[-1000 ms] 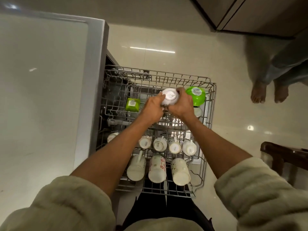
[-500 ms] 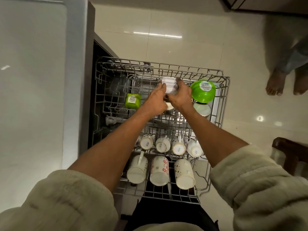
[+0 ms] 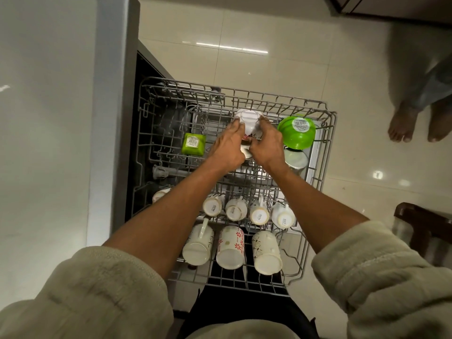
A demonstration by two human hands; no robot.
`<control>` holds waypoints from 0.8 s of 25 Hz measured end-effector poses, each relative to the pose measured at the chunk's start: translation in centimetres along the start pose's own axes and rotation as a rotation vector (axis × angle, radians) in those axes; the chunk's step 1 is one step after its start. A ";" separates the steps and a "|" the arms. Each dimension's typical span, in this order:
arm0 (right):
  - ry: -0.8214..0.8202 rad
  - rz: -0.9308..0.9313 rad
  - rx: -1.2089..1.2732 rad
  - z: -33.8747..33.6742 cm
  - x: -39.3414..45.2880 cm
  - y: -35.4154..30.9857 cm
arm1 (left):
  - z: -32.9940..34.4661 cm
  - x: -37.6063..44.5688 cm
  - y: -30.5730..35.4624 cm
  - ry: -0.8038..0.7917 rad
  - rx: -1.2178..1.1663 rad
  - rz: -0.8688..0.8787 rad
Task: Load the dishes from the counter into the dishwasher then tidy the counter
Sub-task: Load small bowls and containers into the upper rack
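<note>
The dishwasher's grey wire rack (image 3: 327,152) is pulled out over the floor. At its far middle, an upside-down white bowl with a red pattern (image 3: 248,121) is held from both sides: my left hand (image 3: 228,145) grips its left flank, my right hand (image 3: 267,145) its right. A green bowl (image 3: 296,132) lies inverted just right of it, and a small green square dish (image 3: 193,143) sits to the left. Several white cups (image 3: 234,210) and three taller mugs (image 3: 230,248) fill the near rows, bottoms up.
The pale counter top (image 3: 49,143) runs along the left, above the dishwasher opening. Another person's bare feet (image 3: 415,123) stand on the tiled floor at the right. A dark wooden chair (image 3: 423,226) is at the right edge.
The view has shifted and come closer to the rack. Both hands stay on the white bowl, which has tipped a little and sits slightly farther back in the rack.
</note>
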State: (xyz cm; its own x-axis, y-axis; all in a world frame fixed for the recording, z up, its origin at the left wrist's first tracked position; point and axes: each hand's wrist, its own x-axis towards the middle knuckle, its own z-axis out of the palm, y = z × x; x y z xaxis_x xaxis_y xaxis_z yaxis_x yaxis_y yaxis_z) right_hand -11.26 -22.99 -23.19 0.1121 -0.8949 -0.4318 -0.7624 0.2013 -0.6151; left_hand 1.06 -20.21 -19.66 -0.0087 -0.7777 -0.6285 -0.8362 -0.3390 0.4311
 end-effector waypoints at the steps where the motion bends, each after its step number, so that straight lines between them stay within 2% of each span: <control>1: -0.019 -0.008 -0.001 -0.1 0.0 0.1 | -0.1 0.0 0.0 0.002 0.014 0.002; 6: -0.149 -0.117 -0.063 -0.5 -0.6 -0.4 | 0.8 -0.3 -1.0 0.103 0.023 -0.022; 9: -0.212 -0.124 -0.055 0.3 -0.4 -1.3 | 0.6 -0.8 -1.0 0.111 0.039 -0.026; 13: -0.156 -0.115 -0.137 0.7 -1.2 -1.9 | 0.4 -1.5 -0.8 0.117 0.023 -0.015; 20: -0.217 -0.148 -0.236 0.3 -1.4 -2.1 | -0.1 -1.6 -1.3 0.057 0.072 0.009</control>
State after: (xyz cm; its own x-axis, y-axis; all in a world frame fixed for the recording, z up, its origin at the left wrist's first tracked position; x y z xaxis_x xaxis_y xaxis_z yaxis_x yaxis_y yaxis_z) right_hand -9.61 -22.02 -21.50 0.3459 -0.7971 -0.4950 -0.8512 -0.0445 -0.5230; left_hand 2.22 -18.57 -19.08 0.0129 -0.8104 -0.5857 -0.8734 -0.2943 0.3880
